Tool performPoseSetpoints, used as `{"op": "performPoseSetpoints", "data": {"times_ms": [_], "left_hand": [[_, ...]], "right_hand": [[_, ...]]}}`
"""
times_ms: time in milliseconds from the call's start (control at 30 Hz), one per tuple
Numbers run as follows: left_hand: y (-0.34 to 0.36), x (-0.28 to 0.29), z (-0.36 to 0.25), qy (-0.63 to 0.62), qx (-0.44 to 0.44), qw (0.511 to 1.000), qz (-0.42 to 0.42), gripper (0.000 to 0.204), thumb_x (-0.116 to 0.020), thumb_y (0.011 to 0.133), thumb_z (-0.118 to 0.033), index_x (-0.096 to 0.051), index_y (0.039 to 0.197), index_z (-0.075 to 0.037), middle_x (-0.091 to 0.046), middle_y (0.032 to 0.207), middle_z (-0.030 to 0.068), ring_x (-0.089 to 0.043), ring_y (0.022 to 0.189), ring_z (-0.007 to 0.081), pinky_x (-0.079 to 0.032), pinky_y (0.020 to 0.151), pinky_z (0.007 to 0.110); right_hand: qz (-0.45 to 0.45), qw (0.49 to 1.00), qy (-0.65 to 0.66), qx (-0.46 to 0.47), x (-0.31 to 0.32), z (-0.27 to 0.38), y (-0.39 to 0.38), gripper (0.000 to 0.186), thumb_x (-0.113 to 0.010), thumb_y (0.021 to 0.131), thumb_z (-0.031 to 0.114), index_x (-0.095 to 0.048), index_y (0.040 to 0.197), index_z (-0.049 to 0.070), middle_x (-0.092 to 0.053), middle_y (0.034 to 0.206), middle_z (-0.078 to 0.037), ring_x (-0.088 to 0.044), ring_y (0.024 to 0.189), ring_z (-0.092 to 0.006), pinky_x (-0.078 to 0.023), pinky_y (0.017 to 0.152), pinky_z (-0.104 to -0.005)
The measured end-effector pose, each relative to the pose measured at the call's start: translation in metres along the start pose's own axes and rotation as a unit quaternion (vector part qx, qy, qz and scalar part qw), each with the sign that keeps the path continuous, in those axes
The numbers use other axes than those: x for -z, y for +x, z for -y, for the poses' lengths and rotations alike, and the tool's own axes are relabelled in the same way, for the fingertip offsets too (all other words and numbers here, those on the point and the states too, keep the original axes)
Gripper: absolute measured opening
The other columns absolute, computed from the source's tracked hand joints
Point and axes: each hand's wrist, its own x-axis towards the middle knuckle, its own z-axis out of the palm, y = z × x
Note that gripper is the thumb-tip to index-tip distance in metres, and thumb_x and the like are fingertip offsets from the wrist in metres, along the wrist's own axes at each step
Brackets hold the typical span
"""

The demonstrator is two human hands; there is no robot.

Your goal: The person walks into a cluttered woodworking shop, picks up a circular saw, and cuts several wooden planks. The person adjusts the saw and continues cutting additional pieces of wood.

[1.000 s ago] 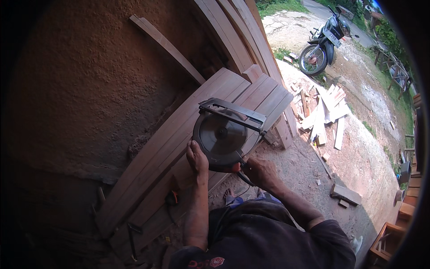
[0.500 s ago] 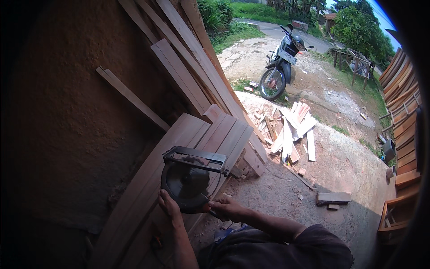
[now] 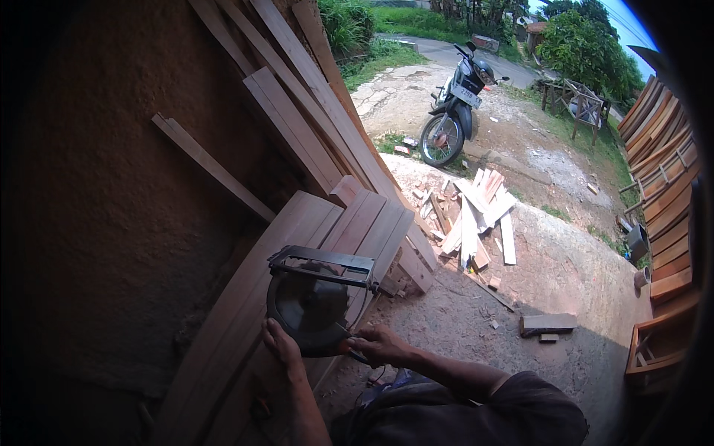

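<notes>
While a rough wall (image 3: 89, 193) fills the shadowed left of the frame, a narrow batten (image 3: 212, 167) slants in front of it, apparently leaned there to stay out of your way. Long pale boards (image 3: 249, 293) run from lower left toward the center, laid side by side, perhaps so their faces lie together as one broad surface.

Your left hand (image 3: 281, 344), just left of lower center, is partly curled around the lower-left rim of the circular saw (image 3: 306, 301), seemingly to bear its weight. The saw sits left of center, over the boards in view, its blade face turned up toward you, likely for a clear look at it; whether it touches the wood, you cannot tell from here. Above it, tall planks (image 3: 316, 93) lean toward the upper left, stood on end presumably to save floor space.

Your right hand (image 3: 378, 345) is closed around the saw's rear handle, apparently steadying the tool from the other side.

Farther right, a motorcycle (image 3: 452, 119) stands beyond sunlit offcuts (image 3: 470, 215), heaped loosely as if tossed aside, and wooden frames (image 3: 658, 346) line the right edge.
</notes>
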Motion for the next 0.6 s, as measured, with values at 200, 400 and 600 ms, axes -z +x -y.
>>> {"op": "performPoseSetpoints", "data": {"times_ms": [200,400,600], "left_hand": [[-0.002,-0.003,-0.016,-0.118,0.115,0.986,-0.017,0.054,-0.046,0.111,-0.035,-0.049,0.146,0.006,-0.055,0.145,0.0223,-0.055,0.129,0.0305,-0.04,0.112,0.04],[-0.01,-0.013,-0.017,-0.041,0.039,0.996,-0.076,0.053,-0.043,0.112,-0.039,-0.056,0.135,0.006,-0.063,0.127,0.0197,-0.059,0.117,0.0267,-0.045,0.103,0.039],[-0.005,-0.015,-0.008,-0.015,-0.021,0.995,-0.094,0.05,-0.042,0.112,-0.041,-0.06,0.1,0.004,-0.056,0.085,0.0075,-0.051,0.082,0.0187,-0.045,0.079,0.036]], "right_hand": [[0.048,0.99,-0.119,0.057,0.017,0.006,0.01,0.047,-0.06,0.103,0.044,-0.072,0.099,-0.001,-0.063,0.062,-0.006,-0.064,0.06,-0.0151,-0.049,0.057,-0.0351],[0.066,0.94,-0.298,0.154,0.034,0.004,0.021,0.044,-0.06,0.102,0.044,-0.07,0.097,0.001,-0.062,0.078,-0.021,-0.063,0.073,-0.0395,-0.048,0.068,-0.0496],[0.12,0.943,-0.291,0.104,0.042,0.01,0.031,0.049,-0.061,0.103,0.046,-0.064,0.085,0.0,-0.06,0.064,-0.013,-0.062,0.062,-0.0268,-0.048,0.062,-0.0426]]}}
